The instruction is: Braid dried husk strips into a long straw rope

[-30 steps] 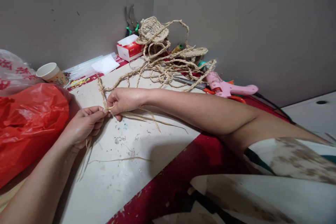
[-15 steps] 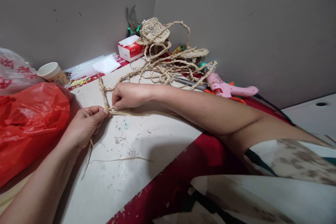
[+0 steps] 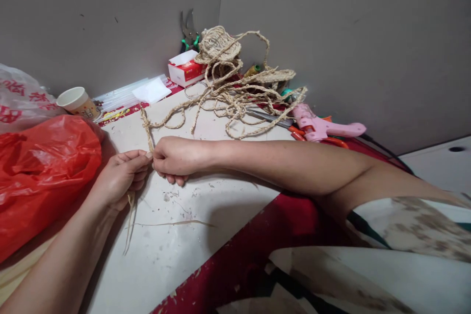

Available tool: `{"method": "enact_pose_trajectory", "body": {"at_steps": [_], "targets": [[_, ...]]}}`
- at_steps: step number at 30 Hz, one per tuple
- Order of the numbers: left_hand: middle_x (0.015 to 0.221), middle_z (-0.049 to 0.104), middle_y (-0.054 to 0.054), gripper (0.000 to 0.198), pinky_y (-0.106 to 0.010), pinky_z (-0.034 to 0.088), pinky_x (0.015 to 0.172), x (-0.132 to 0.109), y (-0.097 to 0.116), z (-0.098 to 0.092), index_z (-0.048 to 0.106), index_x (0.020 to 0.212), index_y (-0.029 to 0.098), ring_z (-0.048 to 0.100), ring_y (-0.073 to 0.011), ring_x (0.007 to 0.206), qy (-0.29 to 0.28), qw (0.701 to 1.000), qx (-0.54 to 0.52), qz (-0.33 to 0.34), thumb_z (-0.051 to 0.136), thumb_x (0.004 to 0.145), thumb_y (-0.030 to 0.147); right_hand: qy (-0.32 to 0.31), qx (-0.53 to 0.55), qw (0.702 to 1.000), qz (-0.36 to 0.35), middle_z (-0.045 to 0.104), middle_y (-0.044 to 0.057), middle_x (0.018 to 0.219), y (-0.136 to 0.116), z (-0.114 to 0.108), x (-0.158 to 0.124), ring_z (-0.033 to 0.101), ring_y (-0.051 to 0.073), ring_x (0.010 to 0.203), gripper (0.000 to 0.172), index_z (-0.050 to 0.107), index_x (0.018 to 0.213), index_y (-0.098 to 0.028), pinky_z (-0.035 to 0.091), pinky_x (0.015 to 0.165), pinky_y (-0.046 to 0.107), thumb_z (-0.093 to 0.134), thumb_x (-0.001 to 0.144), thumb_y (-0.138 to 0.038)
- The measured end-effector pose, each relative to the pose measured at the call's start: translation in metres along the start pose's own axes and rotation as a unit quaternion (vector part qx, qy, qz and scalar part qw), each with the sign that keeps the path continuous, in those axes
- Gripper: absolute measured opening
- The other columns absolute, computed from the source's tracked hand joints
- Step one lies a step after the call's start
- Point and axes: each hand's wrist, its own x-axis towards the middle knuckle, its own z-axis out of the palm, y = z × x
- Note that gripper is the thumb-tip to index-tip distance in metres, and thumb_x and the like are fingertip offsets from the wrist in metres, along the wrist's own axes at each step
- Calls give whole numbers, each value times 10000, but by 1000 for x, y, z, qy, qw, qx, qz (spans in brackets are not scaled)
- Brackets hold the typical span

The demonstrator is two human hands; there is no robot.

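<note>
A braided straw cord [image 3: 146, 125] runs down the left part of the white board [image 3: 154, 265] to my fingers. My left hand [image 3: 127, 171] pinches its lower end between thumb and forefinger. Loose straw strands [image 3: 129, 221] hang below that hand. Right against it, my right hand [image 3: 172, 157] is closed at the same end of the cord, knuckles up. What lies inside the right fingers is mostly hidden, though they meet the straw at the braid's end. The long braid leads back to a tangled heap of finished cord [image 3: 235, 103].
Behind the board stand a red tissue box [image 3: 186, 72], pruning shears [image 3: 189, 34] and a paper cup [image 3: 76, 100]. A red plastic bag [image 3: 47, 167] crowds the left side. A pink glue gun [image 3: 320, 125] and orange-handled scissors [image 3: 298, 132] lie at the right. Grey walls rise behind.
My right hand has moved down and turned over, closing beside the left thumb. The straw strip that stretched rightward beneath it is now mostly hidden. My left hand keeps its pinch.
</note>
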Motion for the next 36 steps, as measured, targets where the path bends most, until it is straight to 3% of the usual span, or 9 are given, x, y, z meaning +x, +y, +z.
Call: {"method": "enact_pose_trajectory", "body": {"at_steps": [6, 9, 12, 17, 20, 23, 26, 29, 36], "targets": [[470, 239, 97, 295, -118, 162, 328, 1, -2, -1, 442, 572, 160, 181, -10, 370, -28, 998, -54, 4, 709, 669, 242, 107, -240, 962, -72, 661, 127, 690, -1, 0, -1, 581, 166, 620, 198, 603, 721, -97, 400, 539, 250, 439, 775, -195], [469, 239, 99, 315, -120, 182, 329, 0, -3, 2, 436, 565, 159, 192, -9, 369, -21, 998, -58, 17, 717, 667, 256, 125, -277, 950, -75, 678, 143, 812, -1, 3, -1, 585, 188, 697, 231, 636, 812, -106, 375, 565, 266, 440, 792, -226], [454, 246, 102, 294, -119, 192, 327, -2, -3, 3, 469, 568, 150, 195, -6, 360, -11, 999, -44, 19, 737, 637, 251, 100, -292, 949, -72, 667, 129, 816, -5, 9, -8, 555, 168, 662, 236, 638, 821, -112, 345, 544, 266, 433, 809, -229], [462, 328, 83, 204, -118, 214, 326, -2, -4, -2, 557, 640, 136, 235, -13, 364, -17, 999, -35, 22, 737, 631, 231, -39, -253, 953, -160, 551, 18, 600, -17, -2, -24, 390, 84, 509, 273, 565, 637, -134, 288, 489, 239, 484, 839, -299], [451, 271, 98, 218, -111, 192, 322, -2, -2, -4, 541, 622, 138, 192, -7, 362, -20, 998, -48, 21, 742, 629, 220, 73, -126, 977, -158, 486, -16, 547, -18, -20, -20, 398, 54, 504, 351, 535, 636, -121, 307, 501, 189, 432, 897, -333], [469, 231, 106, 247, -104, 164, 321, -3, 0, -4, 519, 614, 141, 144, -2, 377, -27, 998, -54, 18, 741, 652, 243, 215, -64, 968, -112, 528, -5, 590, -11, -30, -6, 438, 49, 544, 306, 548, 701, -103, 330, 522, 162, 437, 904, -305], [481, 228, 105, 218, -104, 166, 328, -3, 0, -3, 544, 647, 137, 137, -5, 389, -40, 998, -44, 21, 734, 656, 244, 119, 5, 991, -68, 530, -12, 562, 0, -25, 5, 434, 47, 490, 307, 546, 729, -111, 335, 476, 157, 457, 901, -349], [482, 234, 103, 185, -108, 180, 340, -2, 0, -2, 561, 670, 138, 145, -9, 393, -42, 998, -32, 26, 725, 636, 216, 4, 62, 998, -28, 417, -51, 446, 7, -19, 11, 319, 42, 363, 376, 515, 680, -127, 238, 358, 176, 477, 882, -442], [459, 283, 85, 207, -133, 174, 357, -3, 0, -1, 604, 674, 137, 198, -25, 389, -40, 997, 48, 56, 726, 654, 303, -104, 147, 984, 3, 300, -90, 385, 17, -32, 19, 203, 25, 307, 372, 483, 632, -135, 136, 313, 167, 526, 864, -423]]}}
